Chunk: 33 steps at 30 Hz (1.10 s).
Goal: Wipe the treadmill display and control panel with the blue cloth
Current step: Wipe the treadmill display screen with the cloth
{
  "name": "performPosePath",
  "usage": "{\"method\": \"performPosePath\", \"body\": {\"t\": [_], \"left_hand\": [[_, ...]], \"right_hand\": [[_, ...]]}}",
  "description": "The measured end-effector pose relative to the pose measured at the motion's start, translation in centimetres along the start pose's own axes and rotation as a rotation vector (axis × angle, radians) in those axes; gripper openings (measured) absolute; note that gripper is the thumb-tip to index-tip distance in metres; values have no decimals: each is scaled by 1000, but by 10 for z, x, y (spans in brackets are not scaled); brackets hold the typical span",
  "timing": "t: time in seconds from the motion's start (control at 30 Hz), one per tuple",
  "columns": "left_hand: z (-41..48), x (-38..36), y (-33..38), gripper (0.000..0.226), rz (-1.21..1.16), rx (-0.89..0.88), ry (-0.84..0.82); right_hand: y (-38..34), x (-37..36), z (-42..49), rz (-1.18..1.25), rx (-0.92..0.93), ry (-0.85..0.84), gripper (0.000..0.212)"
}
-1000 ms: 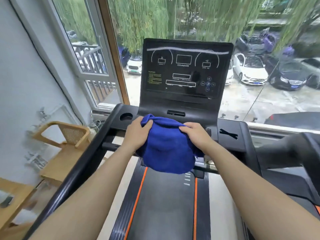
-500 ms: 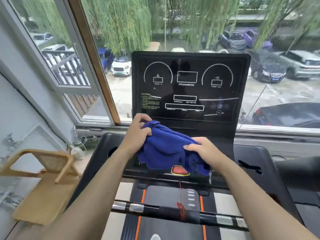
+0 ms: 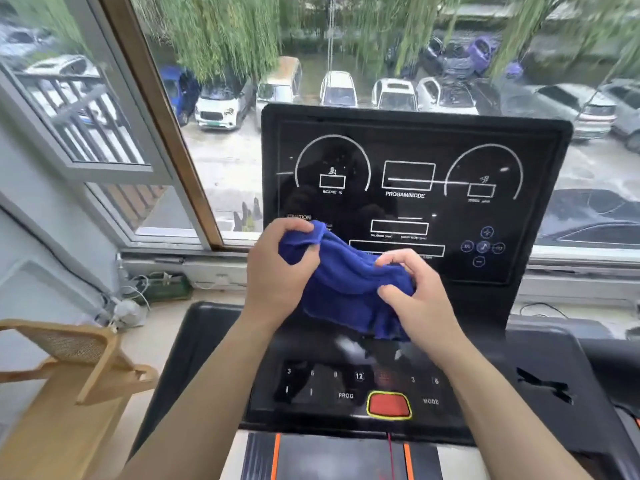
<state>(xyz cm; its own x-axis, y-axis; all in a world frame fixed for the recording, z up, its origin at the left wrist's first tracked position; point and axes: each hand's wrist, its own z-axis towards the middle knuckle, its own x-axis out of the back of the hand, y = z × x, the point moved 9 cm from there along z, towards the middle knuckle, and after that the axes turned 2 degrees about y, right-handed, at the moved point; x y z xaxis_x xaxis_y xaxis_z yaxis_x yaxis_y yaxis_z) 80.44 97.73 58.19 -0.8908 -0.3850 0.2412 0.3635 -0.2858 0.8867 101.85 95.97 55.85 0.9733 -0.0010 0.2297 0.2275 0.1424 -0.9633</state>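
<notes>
The blue cloth is bunched up between both hands, in front of the lower left part of the black treadmill display. My left hand pinches its upper left corner. My right hand grips its right side. The cloth hangs above the flat control panel, which has numbered keys and a red stop button ringed in yellow. The cloth hides the display's lower left text. Whether the cloth touches the screen is unclear.
A wooden chair stands at the lower left. Behind the display is a large window over a car park, with cables and a green box on the sill area. Orange belt stripes show at the bottom.
My view has moved closer and lower, so the control panel shows in full. Both hands have lifted the cloth from the console edge up to the display's lower part.
</notes>
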Motion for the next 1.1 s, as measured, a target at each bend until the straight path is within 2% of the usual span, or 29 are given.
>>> {"method": "performPosePath", "body": {"t": [0.13, 0.23, 0.3, 0.43, 0.53, 0.67, 0.73, 0.83, 0.93, 1.0, 1.1], "left_hand": [[47, 2, 28, 32, 89, -246, 259], [97, -33, 32, 42, 218, -318, 233], [118, -57, 30, 49, 409, -389, 233], [118, -84, 4, 55, 853, -601, 230], [93, -78, -37, 64, 904, -592, 134], [28, -75, -97, 70, 967, -517, -48], [17, -73, -107, 72, 1008, -505, -92], [68, -70, -62, 70, 996, -544, 13], [133, -67, -2, 66, 928, -576, 139], [142, -68, 7, 65, 920, -592, 154], [104, -70, -32, 67, 915, -543, 94]], "right_hand": [[-54, 1, 52, -215, 306, 239, 38], [-86, -12, 104, -389, 541, 426, 38], [-89, -29, 136, -588, 646, 489, 40], [-53, -61, 165, -1089, 702, 386, 55], [-23, -71, 148, -1240, 745, 276, 65], [40, -96, 103, -1376, 798, 22, 74], [48, -98, 96, -1451, 853, -36, 74], [-7, -88, 132, -1438, 893, 76, 69], [-64, -68, 174, -1371, 842, 225, 65], [-68, -63, 177, -1339, 819, 237, 65], [-35, -71, 153, -1302, 822, 152, 69]]}}
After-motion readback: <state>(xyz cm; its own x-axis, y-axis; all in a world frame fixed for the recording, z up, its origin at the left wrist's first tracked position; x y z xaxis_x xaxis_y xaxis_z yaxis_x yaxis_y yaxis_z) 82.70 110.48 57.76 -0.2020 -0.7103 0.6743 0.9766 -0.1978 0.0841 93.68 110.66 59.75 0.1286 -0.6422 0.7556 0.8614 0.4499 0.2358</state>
